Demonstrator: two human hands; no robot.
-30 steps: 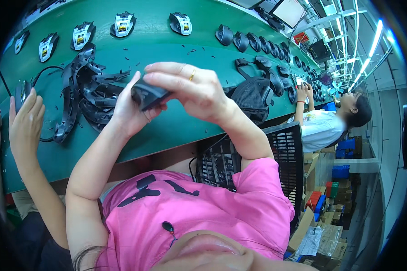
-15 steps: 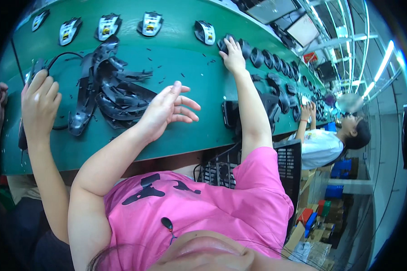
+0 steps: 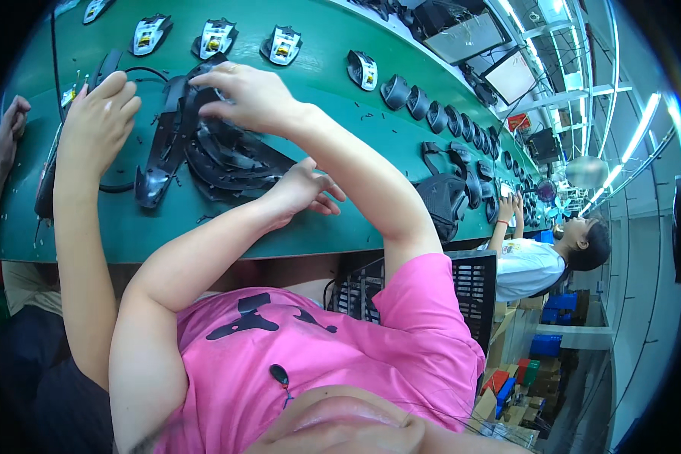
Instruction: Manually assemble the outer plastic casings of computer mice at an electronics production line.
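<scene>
My right hand (image 3: 253, 97) reaches across to the far end of a pile of black curved plastic pieces (image 3: 234, 163). Its thumb and fingers are apart above the dark parts, and I see nothing held between them. Nearer to me, my left hand (image 3: 306, 193) is at the pile's right edge, fingers loosely stretched and holding nothing visible. A row of black rounded shells (image 3: 417, 103) stands along the bench at the right. Several silver-and-black shells with yellow patches (image 3: 216, 39) lie spaced along the far side.
At my left a co-worker's closed hand (image 3: 102, 125) is beside a dark corded tool (image 3: 49, 170). Black straps and a bag (image 3: 443, 200) lie on the green bench (image 3: 340, 227) at the right. A black basket (image 3: 473, 284) stands beside me. Another person (image 3: 537, 265) sits farther right.
My right hand has left the black shell at the near end of the row and swung left to the pile. My left hand has lowered slightly. The view has shifted a little.
</scene>
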